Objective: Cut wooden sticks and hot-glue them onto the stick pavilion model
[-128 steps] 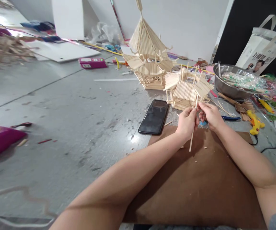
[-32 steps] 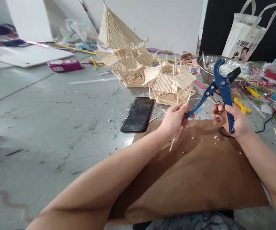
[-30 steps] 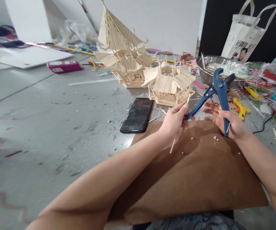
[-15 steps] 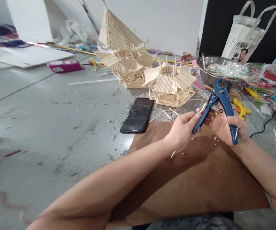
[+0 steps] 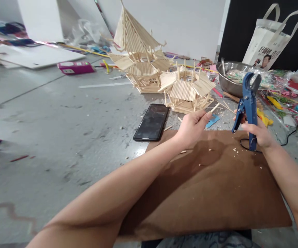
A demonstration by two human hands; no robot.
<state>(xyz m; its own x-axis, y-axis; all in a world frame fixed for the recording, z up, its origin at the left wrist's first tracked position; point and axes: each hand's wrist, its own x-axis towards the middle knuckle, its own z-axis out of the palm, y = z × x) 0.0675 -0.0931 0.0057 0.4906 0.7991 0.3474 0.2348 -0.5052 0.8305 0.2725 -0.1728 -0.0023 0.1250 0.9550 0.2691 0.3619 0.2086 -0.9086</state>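
Observation:
My left hand [image 5: 191,127] pinches a short wooden stick [image 5: 215,107] between thumb and fingers, its tip pointing up and right. My right hand [image 5: 262,135] is wrapped round one handle of a blue pipe cutter [image 5: 249,100], held upright with its curved jaw at the top. The two hands are apart. Small stick offcuts [image 5: 235,150] lie on the brown cardboard sheet [image 5: 211,196] beneath them. Just beyond stand a low stick-built pavilion model [image 5: 182,91] with a ring of roof panels and a taller model with a pointed roof [image 5: 136,34].
A black phone [image 5: 151,122] lies left of the cardboard. On the right are a yellow glue gun [image 5: 264,117], a metal bowl [image 5: 229,82] of wrapped sticks and a white bag [image 5: 265,44]. A purple case [image 5: 75,68] is farther left. A blue scrap [image 5: 212,121] lies near my left hand.
The cutter has moved away from my left hand and turned more upright in my right hand. My left hand has shifted slightly left and up, keeping the stick. The view has shifted slightly.

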